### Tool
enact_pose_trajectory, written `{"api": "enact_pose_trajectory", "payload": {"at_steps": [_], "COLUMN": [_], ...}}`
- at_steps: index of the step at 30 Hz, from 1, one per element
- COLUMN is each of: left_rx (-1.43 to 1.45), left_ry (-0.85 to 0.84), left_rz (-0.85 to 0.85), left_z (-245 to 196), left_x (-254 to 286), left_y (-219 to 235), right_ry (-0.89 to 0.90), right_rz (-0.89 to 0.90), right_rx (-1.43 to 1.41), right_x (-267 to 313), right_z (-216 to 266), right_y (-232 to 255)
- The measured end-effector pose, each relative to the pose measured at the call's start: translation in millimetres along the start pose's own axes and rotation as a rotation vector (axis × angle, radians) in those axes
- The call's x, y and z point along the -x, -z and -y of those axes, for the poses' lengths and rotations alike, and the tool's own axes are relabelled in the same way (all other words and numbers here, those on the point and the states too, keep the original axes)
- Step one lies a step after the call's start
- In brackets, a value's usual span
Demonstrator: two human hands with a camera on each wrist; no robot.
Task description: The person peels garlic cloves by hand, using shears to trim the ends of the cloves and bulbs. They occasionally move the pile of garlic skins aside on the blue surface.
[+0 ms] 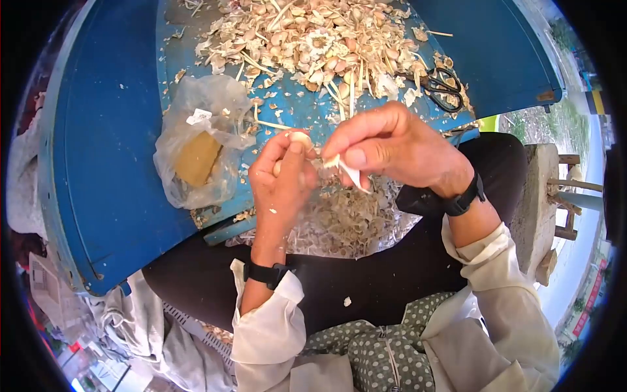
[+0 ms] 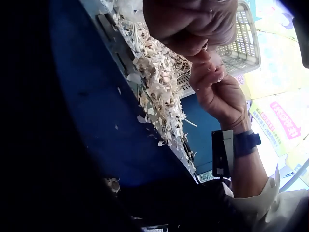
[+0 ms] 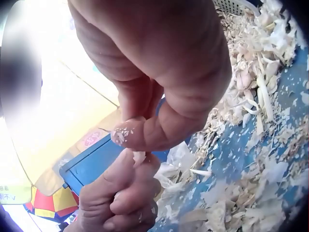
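Note:
In the head view my left hand [image 1: 281, 175] pinches a pale garlic clove [image 1: 301, 140] between thumb and forefinger, its other fingers curled in. Close beside it, my right hand [image 1: 401, 147] pinches a thin white pointed piece [image 1: 353, 175], which looks like garlic skin, between thumb and forefinger. The right wrist view shows the right hand's thumb [image 3: 126, 134], dotted with white flakes, right at the left hand's fingertips, with a pale bit [image 3: 139, 157] between them. Both hands are over the near edge of the blue table, above a heap of skins [image 1: 349, 219].
Garlic cloves and skins [image 1: 313, 46] lie piled across the blue table [image 1: 111, 130]. Black-handled scissors [image 1: 444, 88] lie at the pile's right edge. A clear plastic bag [image 1: 199, 140] with a brown block is left of the hands. A pale plastic basket [image 2: 244, 46] stands beyond.

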State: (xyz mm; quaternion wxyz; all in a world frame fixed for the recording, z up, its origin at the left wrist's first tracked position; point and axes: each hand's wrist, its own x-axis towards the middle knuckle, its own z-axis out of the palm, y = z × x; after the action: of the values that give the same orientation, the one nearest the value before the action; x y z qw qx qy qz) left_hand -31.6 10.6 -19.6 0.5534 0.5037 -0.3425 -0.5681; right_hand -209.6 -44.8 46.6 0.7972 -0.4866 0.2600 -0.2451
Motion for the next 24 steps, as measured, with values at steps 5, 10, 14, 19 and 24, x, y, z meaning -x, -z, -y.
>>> {"api": "enact_pose_trajectory", "payload": {"at_steps": [5,10,14,19,24], "left_rx": [0.46,0.677,0.831,0.788,0.835], "left_ry": [0.145,0.288,0.333,0.483,0.398], "left_rz": [0.13,0.12,0.229,0.058,0.234], "left_z": [0,10,15,-16,14], "left_x": [-1,1,3,11,7], "left_y": [7,-1,4,-26,1], "right_ry": [0.247,0.439,0.47,0.067,0.461], "right_rz": [0.878,0.862,0.744,0.718,-0.44], "right_rx": [-0.27,-0.5,-0.611,0.115,0.954], "right_x": [22,29,27,22,-32], "right_z": [36,20,37,36,-6], "right_y": [-58,-77,-83,-16,16]}}
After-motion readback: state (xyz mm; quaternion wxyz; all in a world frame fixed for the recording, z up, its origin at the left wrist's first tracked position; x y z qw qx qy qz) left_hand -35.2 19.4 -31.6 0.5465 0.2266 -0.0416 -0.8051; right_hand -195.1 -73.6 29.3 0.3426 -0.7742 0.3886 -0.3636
